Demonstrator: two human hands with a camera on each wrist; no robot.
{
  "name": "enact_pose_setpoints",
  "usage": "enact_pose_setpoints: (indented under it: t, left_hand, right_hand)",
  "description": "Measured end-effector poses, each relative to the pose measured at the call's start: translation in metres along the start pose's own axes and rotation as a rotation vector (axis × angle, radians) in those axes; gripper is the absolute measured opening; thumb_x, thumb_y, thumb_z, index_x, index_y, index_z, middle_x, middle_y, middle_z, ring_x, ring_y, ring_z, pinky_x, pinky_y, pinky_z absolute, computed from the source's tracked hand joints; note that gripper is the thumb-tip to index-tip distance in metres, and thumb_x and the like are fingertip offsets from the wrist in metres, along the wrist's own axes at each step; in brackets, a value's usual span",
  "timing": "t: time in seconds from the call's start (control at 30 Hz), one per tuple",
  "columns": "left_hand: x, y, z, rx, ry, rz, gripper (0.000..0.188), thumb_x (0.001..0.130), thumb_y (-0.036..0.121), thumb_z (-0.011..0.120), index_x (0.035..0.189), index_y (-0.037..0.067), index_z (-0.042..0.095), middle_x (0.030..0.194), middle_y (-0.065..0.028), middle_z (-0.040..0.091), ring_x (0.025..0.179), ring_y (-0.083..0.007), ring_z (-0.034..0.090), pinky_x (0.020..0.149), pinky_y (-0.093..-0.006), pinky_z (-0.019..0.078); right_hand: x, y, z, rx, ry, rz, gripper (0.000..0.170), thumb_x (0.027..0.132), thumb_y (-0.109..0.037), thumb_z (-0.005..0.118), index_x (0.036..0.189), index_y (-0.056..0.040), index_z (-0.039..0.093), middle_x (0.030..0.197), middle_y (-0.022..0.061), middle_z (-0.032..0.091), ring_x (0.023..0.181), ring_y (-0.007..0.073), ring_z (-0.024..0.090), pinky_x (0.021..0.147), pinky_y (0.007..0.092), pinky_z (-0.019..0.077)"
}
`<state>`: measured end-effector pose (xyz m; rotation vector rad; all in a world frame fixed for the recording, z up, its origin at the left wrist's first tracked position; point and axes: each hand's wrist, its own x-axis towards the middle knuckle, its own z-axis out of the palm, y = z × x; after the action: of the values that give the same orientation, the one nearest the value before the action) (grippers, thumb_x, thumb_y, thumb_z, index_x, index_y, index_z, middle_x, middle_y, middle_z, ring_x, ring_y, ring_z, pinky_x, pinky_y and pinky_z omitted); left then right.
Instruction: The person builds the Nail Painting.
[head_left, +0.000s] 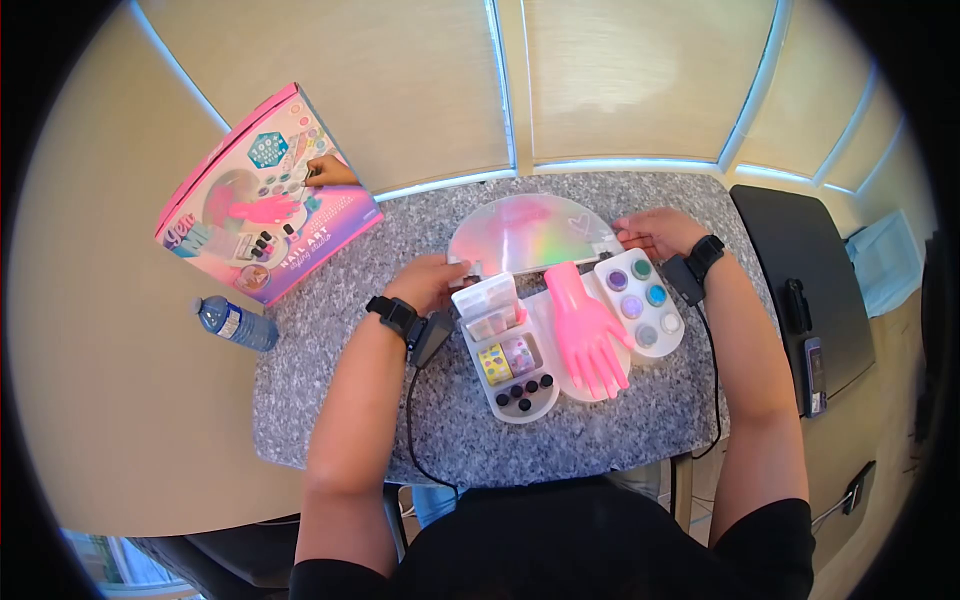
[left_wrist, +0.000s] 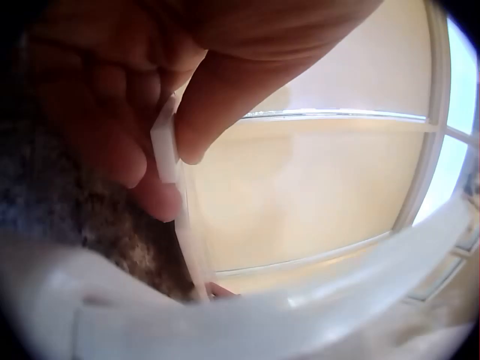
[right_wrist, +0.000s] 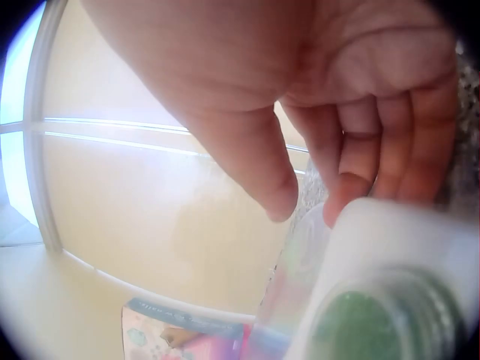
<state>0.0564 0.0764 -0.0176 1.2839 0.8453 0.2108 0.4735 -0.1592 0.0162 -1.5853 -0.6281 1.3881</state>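
Note:
A half-round, shiny iridescent panel with a heart drawn on it stands behind a white tray. At the panel's left end, my left hand pinches a small white tab between thumb and fingers. My right hand is at the panel's right end, its thumb and fingers apart on either side of the edge in the right wrist view. A pink model hand lies fingers-forward in the middle of the tray. Close below my right hand sits a jar of green glitter.
The tray's left part holds a clear lidded box, tape rolls and several black-capped bottles. Glitter jars fill its right part. A nail art box and a water bottle stand left. A phone lies right.

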Motion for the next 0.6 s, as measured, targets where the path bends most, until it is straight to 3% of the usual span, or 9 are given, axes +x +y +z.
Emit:
enact_pose_setpoints:
  t: [0.07,0.2,0.27,0.37,0.43,0.6]
  left_hand:
    - [-0.012,0.004,0.007,-0.011,-0.154,-0.014,0.035,0.111,0.030,0.077,0.132,0.003,0.075,0.126,-0.0074,0.080,0.109,-0.0167,0.078,0.091,-0.0342,0.0639]
    - [-0.033,0.005,0.020,-0.094,-0.113,0.113,0.030,0.113,0.026,0.076,0.133,0.004,0.076,0.119,-0.0033,0.083,0.102,-0.0142,0.078,0.092,-0.0318,0.0621]
    - [-0.047,0.009,0.022,0.152,-0.061,0.135,0.029,0.113,0.021,0.075,0.136,0.003,0.077,0.122,-0.0040,0.083,0.107,-0.0143,0.078,0.097,-0.0333,0.0619]
    - [-0.063,0.002,0.024,0.190,-0.113,0.232,0.029,0.113,0.017,0.073,0.138,0.002,0.078,0.127,-0.0057,0.083,0.113,-0.0135,0.077,0.103,-0.0343,0.0610]
    - [-0.067,-0.003,0.024,0.233,-0.132,0.272,0.029,0.114,0.014,0.071,0.139,0.001,0.078,0.129,-0.0065,0.083,0.116,-0.0134,0.077,0.106,-0.0346,0.0599]
    - [-0.068,-0.015,0.025,0.296,-0.153,0.358,0.030,0.115,0.009,0.066,0.141,-0.002,0.077,0.130,-0.0070,0.084,0.120,-0.0137,0.075,0.110,-0.0344,0.0577]
  right_hand:
    - [-0.002,0.001,0.003,-0.039,-0.007,-0.026,0.041,0.109,-0.026,0.080,0.143,-0.0027,0.072,0.122,0.0086,0.082,0.105,0.0159,0.079,0.091,0.0320,0.0649]
    - [0.005,0.009,-0.006,-0.086,-0.085,-0.101,0.030,0.108,-0.015,0.080,0.136,-0.0059,0.074,0.117,0.0029,0.081,0.103,0.0122,0.077,0.090,0.0287,0.0635]
    - [0.002,0.009,-0.006,-0.076,-0.128,-0.142,0.027,0.108,-0.012,0.080,0.133,-0.0070,0.074,0.118,0.0021,0.081,0.103,0.0113,0.077,0.090,0.0281,0.0633]
    - [-0.004,0.012,-0.010,-0.087,-0.163,-0.203,0.023,0.108,-0.010,0.080,0.130,-0.0091,0.073,0.121,0.0009,0.081,0.105,0.0097,0.077,0.090,0.0280,0.0635]
    - [-0.009,0.013,-0.010,-0.163,-0.225,-0.263,0.037,0.111,-0.010,0.074,0.147,-0.0092,0.067,0.123,0.0002,0.082,0.108,0.0091,0.076,0.095,0.0296,0.0618]
    - [-0.027,0.014,0.000,-0.230,-0.149,-0.286,0.025,0.113,-0.015,0.075,0.137,-0.0074,0.075,0.119,-0.0022,0.082,0.105,0.0057,0.075,0.095,0.0275,0.0602]
